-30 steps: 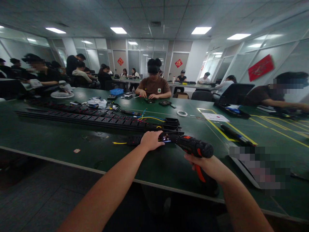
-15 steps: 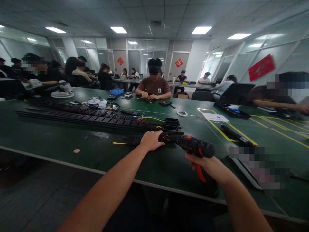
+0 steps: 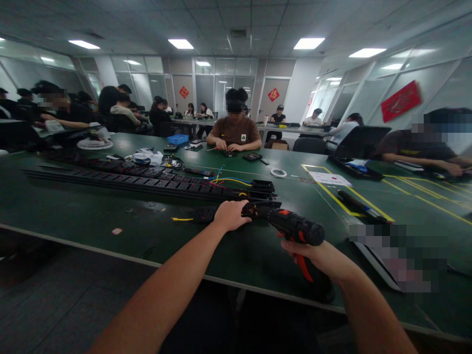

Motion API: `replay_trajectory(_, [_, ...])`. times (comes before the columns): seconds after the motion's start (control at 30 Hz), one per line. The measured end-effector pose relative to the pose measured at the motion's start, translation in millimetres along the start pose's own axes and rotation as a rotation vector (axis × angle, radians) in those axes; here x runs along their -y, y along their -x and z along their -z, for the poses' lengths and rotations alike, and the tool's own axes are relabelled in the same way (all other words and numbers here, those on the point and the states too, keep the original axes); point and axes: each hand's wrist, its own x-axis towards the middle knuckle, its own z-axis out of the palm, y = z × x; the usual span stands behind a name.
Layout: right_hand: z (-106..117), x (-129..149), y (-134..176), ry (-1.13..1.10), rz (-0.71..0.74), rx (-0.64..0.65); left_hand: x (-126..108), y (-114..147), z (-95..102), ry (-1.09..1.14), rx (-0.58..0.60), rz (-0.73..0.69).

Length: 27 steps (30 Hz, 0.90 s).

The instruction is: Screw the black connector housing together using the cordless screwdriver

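Left hand point(image 3: 231, 215): gripping the socket block point(image 3: 202, 215)
Right hand point(image 3: 313, 251): clasping the drill point(image 3: 298, 225)
Socket block: end open, work apparently unfinished

Green table point(image 3: 84, 211) under a short socket strip point(image 3: 202, 215), long black strips point(image 3: 177, 186), blue basket point(image 3: 177, 140) and white ring point(image 3: 278, 176).

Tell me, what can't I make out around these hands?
All in the head view:
Tip of the power drill: too dark and small at the end of the black socket strip.
Middle of that strip: covered by the left hand.
Fingers of the right hand: partly hidden by the drill.
Top of the white-edged flat object: blurred by blocks.
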Motion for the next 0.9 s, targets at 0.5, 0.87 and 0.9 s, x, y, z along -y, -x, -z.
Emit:
replay_trajectory(0.5, [2.0, -1.2, -3.7, -0.060, -0.007, 0.021, 1.0, 1.1, -1.7, -0.014, -0.036, -0.021])
replay_trajectory(0.87, [6.7, -1.1, -3.7, -0.114, 0.019, 0.045, -0.8, -0.2, -4.3, -0.038, -0.031, -0.006])
replay_trajectory(0.9, [6.9, -1.5, -3.9, -0.118, 0.023, 0.047, -0.9, 0.1, -4.1, -0.039, -0.032, -0.006])
